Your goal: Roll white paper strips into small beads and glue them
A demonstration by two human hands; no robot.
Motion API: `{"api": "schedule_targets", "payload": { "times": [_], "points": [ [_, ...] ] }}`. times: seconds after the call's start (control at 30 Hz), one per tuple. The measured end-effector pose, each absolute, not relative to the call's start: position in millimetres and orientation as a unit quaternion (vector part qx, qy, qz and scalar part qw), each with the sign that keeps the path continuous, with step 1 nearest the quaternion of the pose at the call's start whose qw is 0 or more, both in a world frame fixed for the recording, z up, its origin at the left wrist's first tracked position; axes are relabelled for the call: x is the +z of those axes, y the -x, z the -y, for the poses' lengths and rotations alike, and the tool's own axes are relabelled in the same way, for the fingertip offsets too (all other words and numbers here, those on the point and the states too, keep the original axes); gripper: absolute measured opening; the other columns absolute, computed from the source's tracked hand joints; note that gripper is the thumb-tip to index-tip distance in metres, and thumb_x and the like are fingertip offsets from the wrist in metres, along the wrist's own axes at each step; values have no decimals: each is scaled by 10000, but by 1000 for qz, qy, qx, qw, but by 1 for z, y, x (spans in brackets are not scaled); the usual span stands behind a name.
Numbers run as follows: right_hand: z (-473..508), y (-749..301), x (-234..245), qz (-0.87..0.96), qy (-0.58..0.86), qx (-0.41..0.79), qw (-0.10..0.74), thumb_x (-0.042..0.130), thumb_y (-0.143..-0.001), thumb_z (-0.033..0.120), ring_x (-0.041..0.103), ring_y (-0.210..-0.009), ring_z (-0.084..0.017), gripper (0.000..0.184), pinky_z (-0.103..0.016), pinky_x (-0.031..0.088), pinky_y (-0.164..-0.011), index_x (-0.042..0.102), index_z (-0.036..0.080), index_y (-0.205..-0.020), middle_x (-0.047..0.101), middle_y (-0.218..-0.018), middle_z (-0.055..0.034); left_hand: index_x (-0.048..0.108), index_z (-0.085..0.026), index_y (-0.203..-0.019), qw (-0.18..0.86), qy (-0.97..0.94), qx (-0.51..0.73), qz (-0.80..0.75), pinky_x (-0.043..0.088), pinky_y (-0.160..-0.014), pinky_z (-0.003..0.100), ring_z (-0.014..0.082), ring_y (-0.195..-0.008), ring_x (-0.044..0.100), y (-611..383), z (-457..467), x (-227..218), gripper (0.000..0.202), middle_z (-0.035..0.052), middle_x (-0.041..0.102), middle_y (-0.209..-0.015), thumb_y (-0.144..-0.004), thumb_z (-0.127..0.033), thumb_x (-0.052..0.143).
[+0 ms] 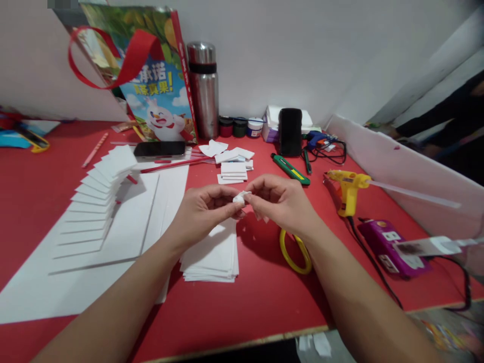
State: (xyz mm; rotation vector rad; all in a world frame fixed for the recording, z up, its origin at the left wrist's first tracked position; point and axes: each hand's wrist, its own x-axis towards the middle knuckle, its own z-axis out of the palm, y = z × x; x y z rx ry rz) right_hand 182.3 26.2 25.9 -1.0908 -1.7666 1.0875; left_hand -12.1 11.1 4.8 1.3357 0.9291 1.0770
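Observation:
Both hands meet over the table's middle around a small crumpled piece of white paper [239, 198]. My left hand [207, 209] pinches it between thumb and fingers. My right hand [282, 201] grips its other side with the fingertips. Below my left hand lies a stack of white paper sheets [212, 259]. A yellow ring, perhaps a tape roll, [283, 252] rests partly under my right wrist. Just beyond the hands sit a small pile of white cards [233, 172] and some torn white paper scraps [214, 147].
At left, a curved staircase of white cards [85, 217] stands on a white board [30, 287]. A green cutter [290, 169], a yellow glue gun [348, 189] and a purple box [389, 249] lie at right. Behind stand a gift bag [159, 96], a steel flask [204, 96] and a black phone [290, 132].

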Motion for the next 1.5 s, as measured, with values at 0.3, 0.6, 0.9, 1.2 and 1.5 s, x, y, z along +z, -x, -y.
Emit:
{"api": "schedule_targets", "payload": {
  "times": [0.3, 0.6, 0.9, 1.2, 1.5],
  "points": [
    [-25, -184, 26, 725, 412, 403, 377, 692, -846, 274, 566, -491, -85, 117, -203, 430, -456, 654, 165, -826, 651, -623, 16, 749, -158, -977, 568, -576, 448, -380, 626, -771, 302, 186, -792, 752, 13, -12, -2, 220, 62, 777, -879, -816, -307, 776],
    [-31, -184, 24, 617, 375, 588, 365, 786, -792, 417, 629, -475, -115, 318, -225, 516, -460, 603, 158, -819, 658, -587, 20, 756, -163, -963, 555, -586, 434, -400, 596, -642, 255, 161, -659, 727, 12, -9, 6, 169, 36, 758, -724, -836, -274, 753],
    [-31, -180, 17, 595, 353, 602, 399, 792, -784, 420, 654, -510, -115, 326, -219, 528, -490, 580, 173, -804, 669, -611, 20, 749, -179, -1045, 568, -586, 437, -378, 618, -770, 315, 196, -782, 754, 15, -11, 7, 229, 65, 790, -837, -846, -294, 742],
    [-13, -194, 52, 746, 541, 299, 248, 653, -903, 353, 646, -573, -154, 222, -237, 416, -498, 613, 192, -756, 682, -662, -23, 694, -163, -962, 597, -485, 469, -434, 622, -735, 319, 217, -797, 763, 12, -15, -5, 301, 77, 786, -866, -767, -359, 813],
    [30, -286, 43, 624, 772, -116, 20, 535, -957, 309, 674, -827, -313, 251, -372, 461, -719, 646, 106, -861, 694, -922, -219, 627, -152, -996, 672, -428, 457, -396, 641, -580, 430, 280, -753, 751, 8, -11, -3, 378, 86, 772, -817, -741, -351, 822]
  ]
}}
